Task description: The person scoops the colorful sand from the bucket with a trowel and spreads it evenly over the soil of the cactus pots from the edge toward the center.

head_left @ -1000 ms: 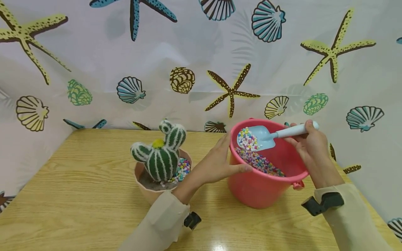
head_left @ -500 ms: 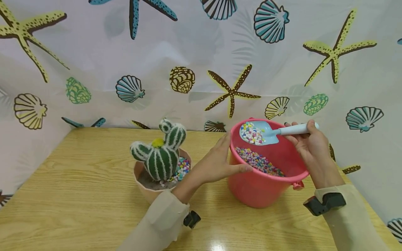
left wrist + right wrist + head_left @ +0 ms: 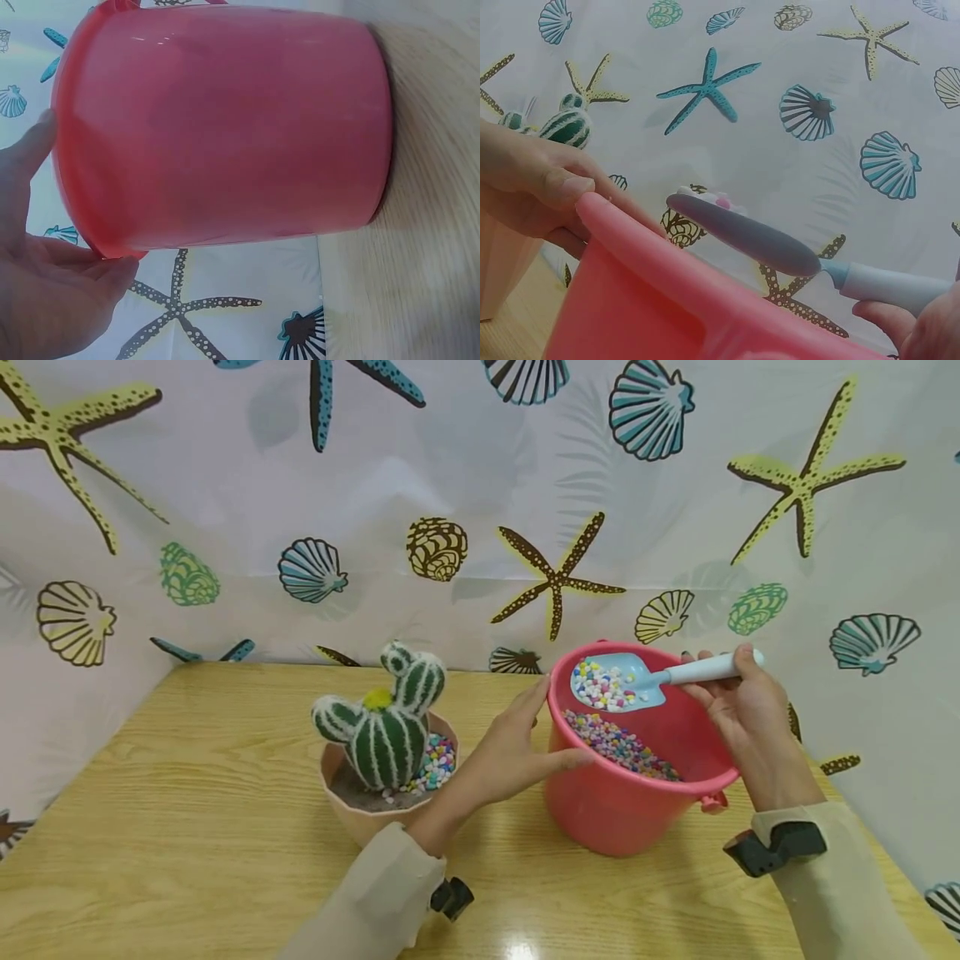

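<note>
My right hand (image 3: 750, 710) grips the pale handle of a light blue toy shovel (image 3: 643, 683), held near level over the mouth of a pink bucket (image 3: 615, 818). Multicoloured pebbles (image 3: 603, 685) lie on the shovel's blade. In the right wrist view the shovel (image 3: 742, 232) is seen edge-on, above the bucket's rim (image 3: 667, 262). My left hand (image 3: 510, 752) rests at the bucket's left rim, thumb and fingers spread wide along it. More small pebbles (image 3: 618, 745) lie inside the bucket. Closer up, the left wrist view shows the left hand (image 3: 52, 292) at the rim of the upright bucket (image 3: 225, 127).
Left of the bucket, behind my left forearm, stands a peach pot (image 3: 352, 818) with a knitted cactus (image 3: 386, 747) and coloured pebbles (image 3: 437, 762) around its right side. Both stand on a wooden table (image 3: 187, 827). A shell-and-starfish cloth (image 3: 450, 468) hangs behind.
The shovel with its pebbles has risen a little in the bucket's mouth and levelled out. My left hand's thumb has shifted slightly left on the rim.
</note>
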Demonstrator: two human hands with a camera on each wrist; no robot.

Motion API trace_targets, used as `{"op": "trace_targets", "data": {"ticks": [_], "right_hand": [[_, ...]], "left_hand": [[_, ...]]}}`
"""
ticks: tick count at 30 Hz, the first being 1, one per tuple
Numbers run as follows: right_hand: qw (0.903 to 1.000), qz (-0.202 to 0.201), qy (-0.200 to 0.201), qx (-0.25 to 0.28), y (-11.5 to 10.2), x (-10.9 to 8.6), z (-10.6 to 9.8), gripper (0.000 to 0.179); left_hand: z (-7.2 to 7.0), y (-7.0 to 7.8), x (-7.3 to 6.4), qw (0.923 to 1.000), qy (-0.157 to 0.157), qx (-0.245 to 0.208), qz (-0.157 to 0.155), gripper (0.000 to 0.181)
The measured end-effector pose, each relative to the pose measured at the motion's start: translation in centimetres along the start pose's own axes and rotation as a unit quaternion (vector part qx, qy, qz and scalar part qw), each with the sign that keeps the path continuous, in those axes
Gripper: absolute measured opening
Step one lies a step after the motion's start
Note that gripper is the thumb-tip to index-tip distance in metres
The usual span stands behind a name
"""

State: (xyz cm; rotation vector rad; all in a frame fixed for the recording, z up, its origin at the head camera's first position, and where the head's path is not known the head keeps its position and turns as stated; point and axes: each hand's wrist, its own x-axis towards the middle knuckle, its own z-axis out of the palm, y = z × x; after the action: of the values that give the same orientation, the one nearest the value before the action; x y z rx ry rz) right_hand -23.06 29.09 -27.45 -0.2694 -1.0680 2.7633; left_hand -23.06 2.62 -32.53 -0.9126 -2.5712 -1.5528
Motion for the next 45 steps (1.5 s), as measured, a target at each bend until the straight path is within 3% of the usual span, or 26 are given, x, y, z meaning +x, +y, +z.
{"op": "trace_targets", "data": {"ticks": [19,23,29,38,45], "right_hand": [[0.9994,0.004,-0.008,-0.034,-0.1,-0.2,0.7,0.065],[0.9993,0.014,-0.002,-0.034,-0.3,-0.3,0.2,0.065],[0.9996,0.016,-0.002,-0.022,-0.4,-0.7,-0.2,0.064],[0.9996,0.014,-0.018,-0.013,-0.8,-1.1,0.3,0.062],[0.9994,0.016,-0.026,-0.017,-0.5,-1.5,0.8,0.058]], "left_hand": [[-2.4,0.6,-3.0,0.9986,0.0,0.038,0.036,0.056],[-2.4,0.4,-3.7,0.9983,-0.013,0.046,0.033,0.051],[-2.9,0.3,-4.9,0.9971,-0.01,0.069,0.029,0.039],[-4.4,0.0,-7.1,0.9958,-0.025,0.083,0.029,0.038],[-5.4,-0.1,-8.6,0.9934,-0.001,0.11,0.032,0.04]]}}
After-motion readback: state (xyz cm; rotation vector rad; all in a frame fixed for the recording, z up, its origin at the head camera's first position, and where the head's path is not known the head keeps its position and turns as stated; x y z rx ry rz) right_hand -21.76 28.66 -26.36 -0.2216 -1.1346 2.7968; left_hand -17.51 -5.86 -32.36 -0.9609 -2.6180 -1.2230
